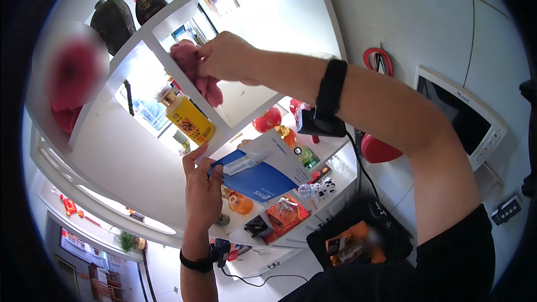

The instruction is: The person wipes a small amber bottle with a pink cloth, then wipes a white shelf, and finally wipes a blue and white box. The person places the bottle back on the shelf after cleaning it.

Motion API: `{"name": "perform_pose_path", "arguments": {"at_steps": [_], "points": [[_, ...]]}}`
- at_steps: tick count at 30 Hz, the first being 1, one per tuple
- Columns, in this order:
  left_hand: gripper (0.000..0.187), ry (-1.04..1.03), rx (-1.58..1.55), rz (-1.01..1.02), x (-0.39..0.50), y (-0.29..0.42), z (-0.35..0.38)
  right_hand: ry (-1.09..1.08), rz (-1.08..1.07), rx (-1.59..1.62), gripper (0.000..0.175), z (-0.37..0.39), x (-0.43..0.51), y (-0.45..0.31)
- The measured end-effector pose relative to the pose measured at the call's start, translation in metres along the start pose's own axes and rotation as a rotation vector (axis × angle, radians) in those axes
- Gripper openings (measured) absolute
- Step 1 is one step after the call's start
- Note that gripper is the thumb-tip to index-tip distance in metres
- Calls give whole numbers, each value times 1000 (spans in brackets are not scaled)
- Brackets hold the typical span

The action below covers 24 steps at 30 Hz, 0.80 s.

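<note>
My right hand grips a crumpled pink cloth, which lies against the white upright panel between two shelf compartments. Lower down, my left hand pinches a blue and white booklet or folder between thumb and fingers. Its blue part bears white writing, and it covers some of the shelf behind. Just above my left fingertips stands a yellow bottle with a gold and clear cap, in the compartment beside the cloth.
Two dark jars stand higher up. An orange bottle, a spotted dog figurine and a red box occupy lower shelves. Cables trail from both wrist devices. A white-framed screen hangs on the tiled wall; a black bag sits below.
</note>
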<state>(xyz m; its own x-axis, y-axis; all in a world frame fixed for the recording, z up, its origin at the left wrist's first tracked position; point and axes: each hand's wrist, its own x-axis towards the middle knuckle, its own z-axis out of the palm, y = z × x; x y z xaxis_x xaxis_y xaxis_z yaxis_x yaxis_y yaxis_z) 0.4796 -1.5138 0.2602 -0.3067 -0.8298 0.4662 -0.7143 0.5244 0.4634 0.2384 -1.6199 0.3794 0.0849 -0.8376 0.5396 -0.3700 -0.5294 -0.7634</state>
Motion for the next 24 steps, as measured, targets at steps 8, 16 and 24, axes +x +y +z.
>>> {"name": "perform_pose_path", "arguments": {"at_steps": [8, 16, 24], "points": [[21, -16, -32, 92, 1, -3, -2, -221, -16, -502, 23, 5, -35, 26], [21, -17, -50, 81, 2, -6, -2, -184, 165, -602, 33, 30, 8, 19], [19, -18, -67, 64, 1, -2, -2, -394, 149, -288, 26, -24, -51, 4]]}}
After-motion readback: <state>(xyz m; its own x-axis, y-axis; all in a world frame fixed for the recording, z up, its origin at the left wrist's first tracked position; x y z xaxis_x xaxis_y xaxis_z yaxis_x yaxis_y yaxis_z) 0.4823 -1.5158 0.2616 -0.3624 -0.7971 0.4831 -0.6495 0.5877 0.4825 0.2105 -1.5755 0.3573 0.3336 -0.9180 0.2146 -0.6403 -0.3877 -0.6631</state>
